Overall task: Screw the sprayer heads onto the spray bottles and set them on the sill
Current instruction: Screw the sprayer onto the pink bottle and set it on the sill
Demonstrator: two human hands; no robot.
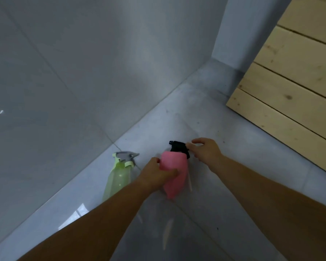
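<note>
A pink spray bottle (175, 176) is gripped around its body by my left hand (156, 174) just above the pale tiled sill (224, 166). A black sprayer head (179, 147) sits at the top of the pink bottle, and my right hand (207, 150) pinches its rear end between thumb and fingers. To the left, a light green spray bottle (117, 178) with a grey and green sprayer head (125, 157) on it stands on the sill near the wall. Part of the green bottle's base is hidden behind my left forearm.
A glossy grey tiled wall (64, 81) rises along the left of the sill and meets another wall at the far corner. A wooden slatted panel (294, 81) fills the right side. A thin pale tube (189, 182) shows beside the pink bottle.
</note>
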